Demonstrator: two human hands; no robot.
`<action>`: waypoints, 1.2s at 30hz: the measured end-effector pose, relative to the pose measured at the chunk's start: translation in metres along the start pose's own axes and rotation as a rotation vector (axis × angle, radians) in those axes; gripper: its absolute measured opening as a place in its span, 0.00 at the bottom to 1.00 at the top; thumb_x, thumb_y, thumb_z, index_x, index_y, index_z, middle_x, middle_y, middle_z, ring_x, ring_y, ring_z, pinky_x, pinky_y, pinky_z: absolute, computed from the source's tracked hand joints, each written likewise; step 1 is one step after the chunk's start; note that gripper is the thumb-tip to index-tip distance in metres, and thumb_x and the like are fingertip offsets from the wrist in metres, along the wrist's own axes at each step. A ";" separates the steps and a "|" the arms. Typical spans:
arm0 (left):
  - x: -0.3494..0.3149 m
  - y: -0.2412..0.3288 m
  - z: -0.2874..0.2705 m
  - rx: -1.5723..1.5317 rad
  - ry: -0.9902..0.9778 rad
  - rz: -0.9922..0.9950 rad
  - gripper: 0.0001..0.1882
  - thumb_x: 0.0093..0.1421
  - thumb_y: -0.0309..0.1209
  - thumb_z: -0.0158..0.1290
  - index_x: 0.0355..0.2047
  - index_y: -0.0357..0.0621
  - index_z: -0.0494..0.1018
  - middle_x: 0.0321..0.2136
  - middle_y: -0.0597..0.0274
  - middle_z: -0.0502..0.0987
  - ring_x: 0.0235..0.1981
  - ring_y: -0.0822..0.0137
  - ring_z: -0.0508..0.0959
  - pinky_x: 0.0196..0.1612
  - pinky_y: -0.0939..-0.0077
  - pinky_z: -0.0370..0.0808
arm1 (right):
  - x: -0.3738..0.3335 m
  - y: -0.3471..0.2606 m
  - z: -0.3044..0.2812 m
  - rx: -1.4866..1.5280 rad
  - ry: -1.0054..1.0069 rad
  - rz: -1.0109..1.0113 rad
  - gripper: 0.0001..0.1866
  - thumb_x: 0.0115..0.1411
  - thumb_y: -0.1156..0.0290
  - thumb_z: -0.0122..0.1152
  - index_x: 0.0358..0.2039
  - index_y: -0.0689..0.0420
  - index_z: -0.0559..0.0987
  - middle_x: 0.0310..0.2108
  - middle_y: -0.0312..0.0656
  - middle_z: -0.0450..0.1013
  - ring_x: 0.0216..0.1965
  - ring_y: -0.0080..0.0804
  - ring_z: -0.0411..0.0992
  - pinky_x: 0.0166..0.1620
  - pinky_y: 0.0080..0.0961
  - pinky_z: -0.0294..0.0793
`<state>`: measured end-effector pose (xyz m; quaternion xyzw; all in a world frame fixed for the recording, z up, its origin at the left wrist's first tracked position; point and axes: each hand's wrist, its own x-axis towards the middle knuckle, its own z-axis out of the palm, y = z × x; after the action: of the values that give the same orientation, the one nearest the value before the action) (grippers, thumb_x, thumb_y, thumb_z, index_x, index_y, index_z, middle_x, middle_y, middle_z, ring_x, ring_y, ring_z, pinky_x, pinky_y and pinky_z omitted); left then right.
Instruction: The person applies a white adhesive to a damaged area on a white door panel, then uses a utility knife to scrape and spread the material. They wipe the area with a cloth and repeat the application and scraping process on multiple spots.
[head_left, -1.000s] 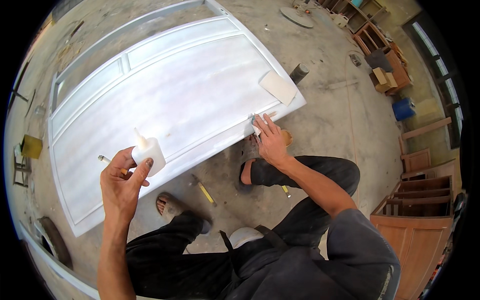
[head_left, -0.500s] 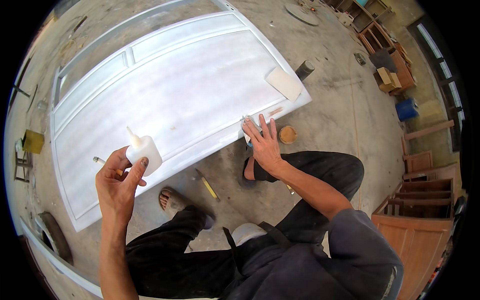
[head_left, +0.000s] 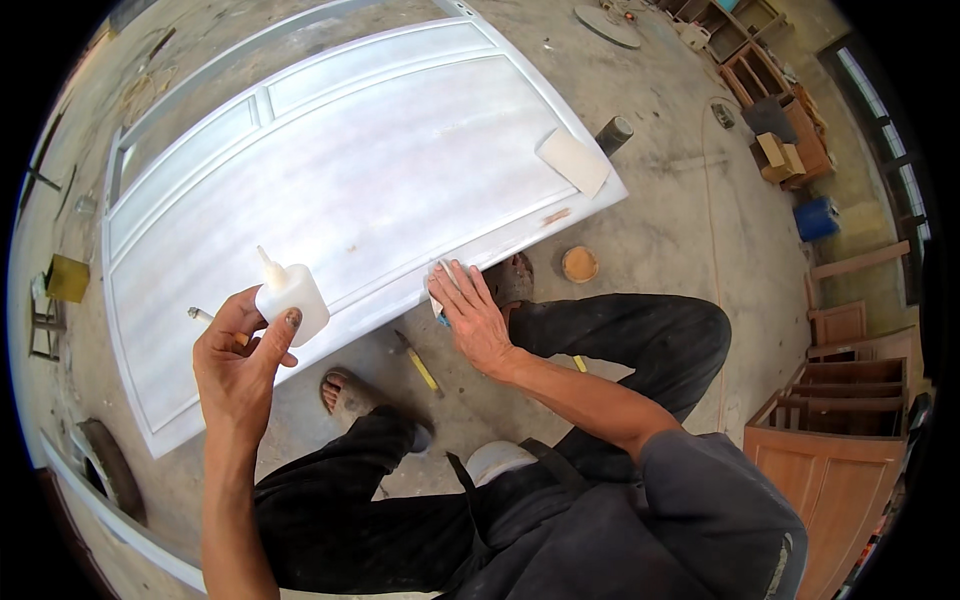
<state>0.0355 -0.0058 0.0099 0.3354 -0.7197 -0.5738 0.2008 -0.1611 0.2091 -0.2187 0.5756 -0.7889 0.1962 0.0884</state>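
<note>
My left hand [head_left: 238, 360] is closed around a white squeeze bottle [head_left: 300, 308] with a pointed nozzle, held nozzle-up above the panel. A cigarette [head_left: 202, 316] sticks out between the same hand's fingers. Along the near edge of the white-painted panel [head_left: 350, 150], my right hand [head_left: 474, 325] presses a folded pale sheet [head_left: 436, 288] that looks like sandpaper, with a bit of blue at its lower side. The fingers lie together over the sheet and hide most of it. A brown patch [head_left: 557, 216] shows on the edge farther right.
A flat pale piece [head_left: 573, 163] lies on the panel's right end, near a dark cylinder [head_left: 614, 134]. On the concrete floor are a round tub of tan paste [head_left: 579, 264] and a yellow-handled tool [head_left: 424, 372]. Wooden cabinets [head_left: 825, 460] stand at the right.
My right hand has slid left along the panel's near edge with the pale sheet, uncovering my right foot. The left hand stays nearly in place with the bottle.
</note>
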 end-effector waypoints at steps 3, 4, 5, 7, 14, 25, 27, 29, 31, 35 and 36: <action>0.000 -0.006 -0.004 -0.014 0.016 0.025 0.18 0.64 0.28 0.64 0.52 0.31 0.78 0.37 0.57 0.85 0.35 0.74 0.79 0.30 0.80 0.76 | 0.002 0.026 -0.024 -0.081 -0.059 -0.063 0.35 0.56 0.81 0.56 0.67 0.66 0.68 0.71 0.51 0.61 0.75 0.50 0.53 0.75 0.55 0.48; -0.002 -0.004 -0.006 -0.008 0.020 0.026 0.18 0.64 0.28 0.64 0.52 0.31 0.79 0.37 0.57 0.85 0.35 0.74 0.79 0.30 0.80 0.76 | -0.005 0.043 -0.028 -0.130 -0.036 -0.037 0.35 0.56 0.81 0.57 0.67 0.66 0.68 0.71 0.51 0.62 0.75 0.50 0.53 0.75 0.55 0.48; -0.003 -0.001 -0.008 -0.002 0.026 0.028 0.18 0.64 0.28 0.64 0.52 0.31 0.79 0.37 0.57 0.85 0.35 0.74 0.79 0.30 0.80 0.76 | -0.010 0.054 -0.029 -0.146 -0.018 0.043 0.34 0.56 0.81 0.57 0.66 0.66 0.68 0.71 0.51 0.62 0.75 0.50 0.52 0.75 0.54 0.48; -0.007 0.001 -0.006 0.004 0.037 0.029 0.18 0.64 0.29 0.64 0.51 0.31 0.79 0.37 0.57 0.85 0.35 0.74 0.79 0.30 0.80 0.77 | -0.013 0.041 -0.022 -0.094 0.010 0.041 0.34 0.56 0.81 0.56 0.66 0.67 0.68 0.71 0.53 0.61 0.75 0.52 0.53 0.75 0.55 0.48; -0.007 -0.002 -0.009 0.060 0.050 -0.006 0.18 0.63 0.30 0.65 0.51 0.32 0.79 0.36 0.57 0.85 0.35 0.74 0.80 0.31 0.79 0.78 | 0.009 -0.012 -0.013 0.016 -0.085 -0.164 0.34 0.56 0.81 0.57 0.66 0.67 0.69 0.70 0.53 0.62 0.74 0.50 0.55 0.74 0.55 0.50; -0.009 0.002 -0.014 0.054 0.064 -0.001 0.18 0.64 0.28 0.65 0.51 0.31 0.79 0.37 0.57 0.85 0.36 0.74 0.80 0.31 0.79 0.78 | 0.021 -0.029 -0.011 0.033 -0.118 -0.237 0.34 0.56 0.80 0.57 0.66 0.64 0.69 0.70 0.48 0.63 0.74 0.46 0.55 0.76 0.55 0.47; -0.015 0.004 -0.014 0.062 0.105 -0.010 0.19 0.63 0.28 0.64 0.52 0.31 0.78 0.28 0.65 0.79 0.27 0.77 0.76 0.32 0.80 0.75 | 0.009 0.010 -0.028 -0.065 -0.091 -0.167 0.34 0.56 0.80 0.58 0.66 0.64 0.70 0.71 0.49 0.63 0.75 0.47 0.54 0.75 0.57 0.47; -0.013 0.001 -0.013 0.041 0.125 -0.004 0.19 0.63 0.27 0.64 0.52 0.30 0.78 0.24 0.69 0.76 0.23 0.78 0.74 0.32 0.81 0.73 | -0.001 0.011 -0.020 -0.065 -0.050 -0.057 0.33 0.57 0.80 0.56 0.65 0.65 0.70 0.70 0.49 0.63 0.75 0.48 0.54 0.75 0.57 0.48; -0.013 -0.004 -0.014 0.009 0.127 0.015 0.19 0.63 0.27 0.64 0.53 0.30 0.78 0.25 0.69 0.77 0.23 0.78 0.74 0.31 0.81 0.72 | 0.007 -0.033 -0.001 0.036 -0.025 -0.052 0.32 0.58 0.80 0.55 0.65 0.65 0.71 0.70 0.50 0.63 0.75 0.48 0.54 0.75 0.57 0.48; -0.010 -0.008 -0.015 0.031 0.072 0.006 0.18 0.63 0.28 0.65 0.51 0.31 0.79 0.37 0.56 0.85 0.35 0.75 0.80 0.31 0.80 0.78 | 0.023 -0.057 0.004 0.099 -0.082 -0.214 0.31 0.57 0.80 0.56 0.64 0.64 0.71 0.70 0.48 0.63 0.74 0.46 0.55 0.75 0.56 0.48; -0.011 -0.008 -0.014 0.041 0.072 -0.003 0.18 0.63 0.28 0.65 0.51 0.31 0.79 0.37 0.56 0.85 0.35 0.75 0.80 0.31 0.80 0.78 | 0.021 -0.043 -0.004 0.087 -0.101 -0.254 0.31 0.57 0.80 0.56 0.64 0.64 0.72 0.70 0.48 0.63 0.74 0.46 0.55 0.75 0.56 0.48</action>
<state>0.0548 -0.0087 0.0070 0.3610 -0.7232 -0.5467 0.2185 -0.1279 0.1813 -0.1980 0.6833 -0.7039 0.1880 0.0478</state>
